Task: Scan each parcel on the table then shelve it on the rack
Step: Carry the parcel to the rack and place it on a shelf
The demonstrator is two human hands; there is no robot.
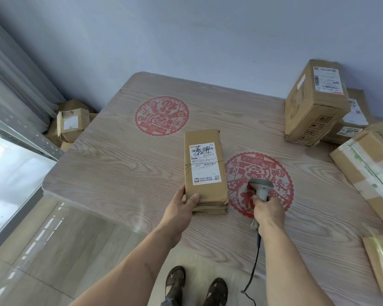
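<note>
Right hand [267, 212] gripping scanner [261, 188], left-hand fingers [194, 198] clamped on parcel [205, 164] — tall brown carton, white label.

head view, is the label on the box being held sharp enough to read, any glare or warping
Head view: the white label on the tall brown cardboard parcel is fairly sharp, small print unreadable; wide-angle warping bends the wood-grain table edges; the taped boxes at right are glare-smeared and blurred.

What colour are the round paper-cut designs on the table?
Red, on both paper-cut designs; the head view shows them clearly.
</note>
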